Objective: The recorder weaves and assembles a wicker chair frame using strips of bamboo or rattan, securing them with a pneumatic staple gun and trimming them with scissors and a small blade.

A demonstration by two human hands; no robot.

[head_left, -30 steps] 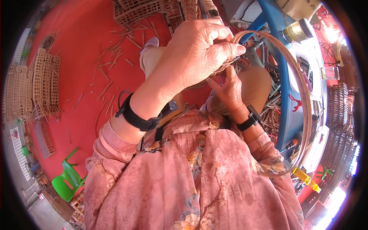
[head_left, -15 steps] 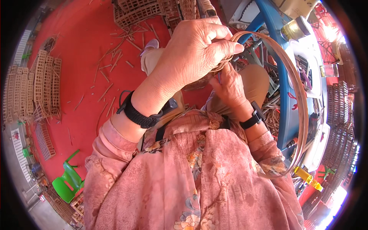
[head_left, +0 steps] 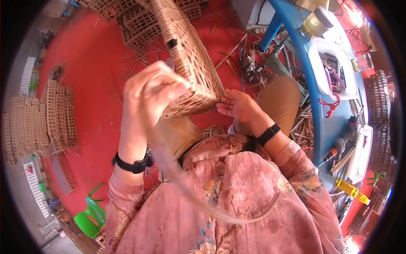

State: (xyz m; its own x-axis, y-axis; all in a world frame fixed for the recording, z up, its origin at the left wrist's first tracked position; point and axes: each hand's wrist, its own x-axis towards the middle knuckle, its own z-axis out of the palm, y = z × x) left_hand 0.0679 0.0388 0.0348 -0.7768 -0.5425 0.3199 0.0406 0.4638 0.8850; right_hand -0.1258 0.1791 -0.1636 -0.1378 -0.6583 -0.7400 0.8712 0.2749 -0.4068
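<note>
In the head view, the woven basket (head_left: 198,55) is tilted up between the two hands over the lap, beside the left edge of the blue table (head_left: 322,131). The left hand (head_left: 158,80) is at the basket's near corner, its thumb and fingers together and apparently pinched on a long strip (head_left: 237,220), though blur hides the exact grip. The right hand (head_left: 242,106) touches the corner's other side with its fingertips; whether it is clamped there I cannot tell. As for progress, the side wall looks woven along its length, and its long edge, bearing a dark band (head_left: 171,43), looks bound; the strip's long tail remains loose, its end free over the shirt (head_left: 262,173). On the table, a white tray (head_left: 314,67) stands toward the far end, and a drill (head_left: 338,147) lies near the lower left corner. Compared with half a second ago, the left hand has shifted leftward and the basket's side has come into sight; the strip, which arched out past the table's left edge, now sweeps across the shirt front, and the whole view has shifted a little.
</note>
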